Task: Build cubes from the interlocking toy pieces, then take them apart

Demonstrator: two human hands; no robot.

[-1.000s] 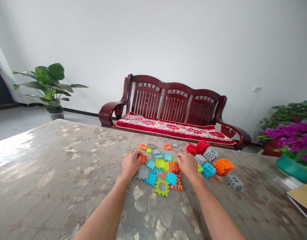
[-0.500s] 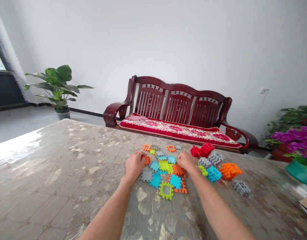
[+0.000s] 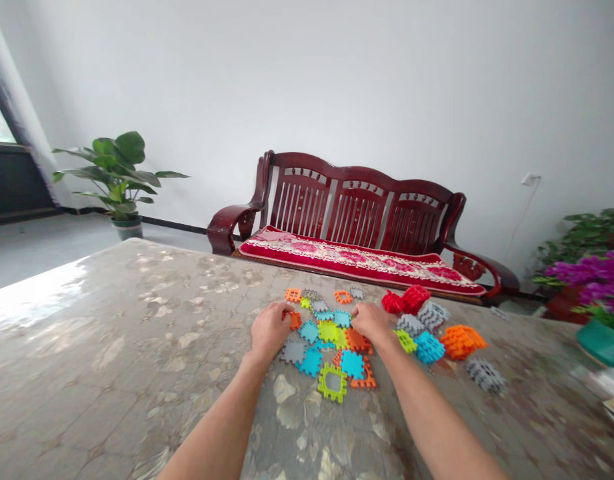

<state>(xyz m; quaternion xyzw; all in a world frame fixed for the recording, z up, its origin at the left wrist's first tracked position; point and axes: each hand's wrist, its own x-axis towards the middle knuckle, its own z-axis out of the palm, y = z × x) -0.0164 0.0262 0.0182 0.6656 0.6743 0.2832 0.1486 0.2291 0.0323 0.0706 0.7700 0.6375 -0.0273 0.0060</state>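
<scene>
Flat puzzle-edged plastic tiles in several colours lie spread between my hands on the table. My left hand (image 3: 271, 328) rests at the left side of the spread, its fingers curled beside an orange tile (image 3: 295, 321). Whether it grips that tile is hidden. From the right, my right hand (image 3: 371, 320) reaches in with its fingers drawn together near a blue tile (image 3: 342, 318). Anything between its fingertips is too small to make out. Lime tiles (image 3: 328, 331) lie in the middle, and a lime frame tile with a grey centre (image 3: 332, 382) is closest to me.
Right of my right arm stand stacks of red (image 3: 415, 299), grey (image 3: 433, 316), blue (image 3: 429, 347) and orange tiles (image 3: 463, 342). Purple flowers in a teal pot (image 3: 604, 343) stand at the far right. Beyond the patterned table (image 3: 187, 373) is a wooden bench (image 3: 359, 207).
My right hand has shifted slightly left, toward the blue tile. The left hand stays where it was, and the tiles look unchanged.
</scene>
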